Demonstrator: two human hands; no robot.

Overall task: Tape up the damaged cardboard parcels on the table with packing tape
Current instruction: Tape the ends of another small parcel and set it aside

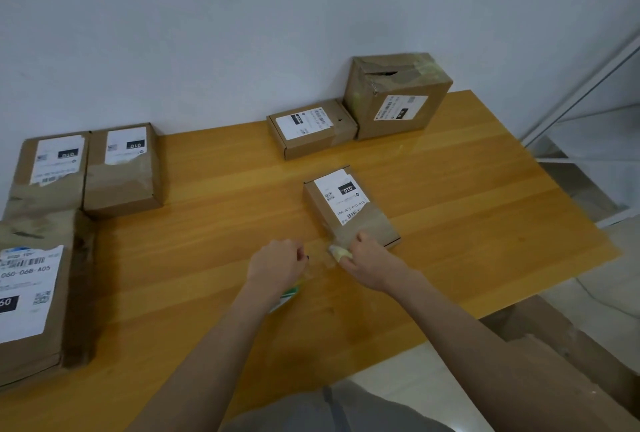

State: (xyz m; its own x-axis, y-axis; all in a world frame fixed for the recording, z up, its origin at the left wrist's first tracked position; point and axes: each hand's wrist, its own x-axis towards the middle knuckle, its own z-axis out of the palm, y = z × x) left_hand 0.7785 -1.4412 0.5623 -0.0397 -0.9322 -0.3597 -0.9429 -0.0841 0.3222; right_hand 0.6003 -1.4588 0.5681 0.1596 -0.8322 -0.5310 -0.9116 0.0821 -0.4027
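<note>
Carton point(33, 293): far left at near edge, large, crumpled, white label up.
Worn parcel point(52, 168): behind carton, by wall, label torn at its near end.
Neighbour parcel point(121, 172): just right of worn parcel, sides touching, near end creased.
Left hand point(275, 267): over table centre, knuckles up, fingers curled round roll point(289, 294), of which only a green-and-white sliver shows under the wrist.
Tape point(320, 256): clear strip, blurred, stretched from left hand to near end of parcel.
Parcel point(349, 206): lying flat at table centre, angled, label up, near end wrapped in tape.
Right hand point(370, 260): at parcel's near end, thumb on taped top edge, fingers fairly straight, pressing along that end; pale yellow cover on one fingertip point(337, 252).
Flat parcel point(308, 128): at wall behind, label up.
Cube box point(398, 95): just right of flat parcel, touching it, top split and patched with tape.
Table point(485, 206): yellow wood.
Shelf frame point(588, 85): white, far right, off table.
</note>
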